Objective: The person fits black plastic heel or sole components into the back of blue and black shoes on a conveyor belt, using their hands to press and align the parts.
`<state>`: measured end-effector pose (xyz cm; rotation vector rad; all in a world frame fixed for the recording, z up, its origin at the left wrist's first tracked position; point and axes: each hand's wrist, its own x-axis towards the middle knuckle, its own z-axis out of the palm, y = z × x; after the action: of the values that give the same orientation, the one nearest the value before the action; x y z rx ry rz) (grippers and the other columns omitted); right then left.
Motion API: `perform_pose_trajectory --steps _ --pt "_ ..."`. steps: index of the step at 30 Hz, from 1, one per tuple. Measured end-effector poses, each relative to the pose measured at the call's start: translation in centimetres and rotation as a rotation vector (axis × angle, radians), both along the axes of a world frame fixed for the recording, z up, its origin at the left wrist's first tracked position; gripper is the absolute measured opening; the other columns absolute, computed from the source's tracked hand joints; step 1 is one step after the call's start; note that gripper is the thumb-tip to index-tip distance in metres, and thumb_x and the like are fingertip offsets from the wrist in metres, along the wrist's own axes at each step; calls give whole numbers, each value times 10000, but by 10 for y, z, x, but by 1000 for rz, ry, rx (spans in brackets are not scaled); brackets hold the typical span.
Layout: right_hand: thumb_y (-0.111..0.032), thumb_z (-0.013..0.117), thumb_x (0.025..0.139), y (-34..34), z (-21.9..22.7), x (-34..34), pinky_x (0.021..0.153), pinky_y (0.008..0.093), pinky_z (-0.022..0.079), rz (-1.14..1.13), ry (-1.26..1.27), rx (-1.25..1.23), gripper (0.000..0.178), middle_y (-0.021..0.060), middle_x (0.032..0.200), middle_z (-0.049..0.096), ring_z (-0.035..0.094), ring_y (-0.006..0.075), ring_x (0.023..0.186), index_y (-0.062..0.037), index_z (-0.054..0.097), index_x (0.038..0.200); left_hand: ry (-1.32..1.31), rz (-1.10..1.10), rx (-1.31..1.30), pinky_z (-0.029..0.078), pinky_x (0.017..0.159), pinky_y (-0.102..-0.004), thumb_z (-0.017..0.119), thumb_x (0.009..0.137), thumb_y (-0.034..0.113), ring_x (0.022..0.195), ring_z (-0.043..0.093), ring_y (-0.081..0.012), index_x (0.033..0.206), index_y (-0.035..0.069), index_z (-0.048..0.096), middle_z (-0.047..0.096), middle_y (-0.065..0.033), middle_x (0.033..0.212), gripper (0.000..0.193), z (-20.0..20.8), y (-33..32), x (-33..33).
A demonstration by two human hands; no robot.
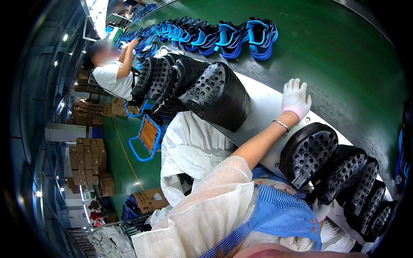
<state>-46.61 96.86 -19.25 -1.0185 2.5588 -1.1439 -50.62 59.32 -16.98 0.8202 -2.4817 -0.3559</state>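
My left hand [297, 98], in a white glove with a pink cuff, reaches across a pale metal ledge [262, 101]. Its fingers are stretched out at the edge of a green work surface [344, 73], with nothing seen in them. To its left on the ledge stand stacked black shoe soles [215, 88] with round holes. More black soles [314, 148] line the ledge to its right. My right hand [320, 209], also gloved, is low beside these right-hand soles. They cover most of it, so its fingers and anything they hold are hidden.
Blue-and-black sports shoes [260, 38] stand in a long row along the green surface. A co-worker in a white shirt [112, 77] works at the far left. A blue-framed stool [148, 135] and stacked cardboard boxes [88, 159] are on the floor. White cloth [189, 146] hangs beside the ledge.
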Motion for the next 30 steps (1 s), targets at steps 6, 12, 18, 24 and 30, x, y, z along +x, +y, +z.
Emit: perform_pose_trajectory --steps 6,12,18,24,30 --pt "-58 655 701 3 1 0 749 377 494 -10 -16 12 308 180 941 655 631 355 848 -30 643 1007 0 -14 19 346 995 -460 630 746 230 1157 432 -369 1071 35 574 491 -189 1170 384 2 0 -1" --pt "-122 650 700 7 -13 -1 686 370 499 -32 3 -46 284 158 890 659 632 343 787 -29 641 968 3 6 5 347 992 -460 630 746 230 1154 433 -368 1072 34 575 492 -190 1167 385 1 -1 2" --pt "-110 648 700 12 -19 1 693 370 500 -56 -28 -52 283 158 898 662 636 341 799 -23 641 968 -22 -5 31 346 994 -457 629 748 230 1159 431 -365 1075 27 575 494 -190 1167 388 4 -1 1" --pt "-96 645 699 14 -24 2 701 370 499 -71 -25 -37 280 160 904 664 640 339 810 -19 641 969 -17 2 26 341 1003 -454 628 749 229 1167 427 -363 1092 18 577 493 -189 1177 406 3 0 0" --pt "-74 631 709 10 -17 1 701 372 494 -38 12 -50 270 178 909 661 640 344 812 -13 637 972 -28 12 40 338 1007 -453 628 752 231 1171 425 -361 1101 16 577 491 -189 1187 413 4 -1 3"
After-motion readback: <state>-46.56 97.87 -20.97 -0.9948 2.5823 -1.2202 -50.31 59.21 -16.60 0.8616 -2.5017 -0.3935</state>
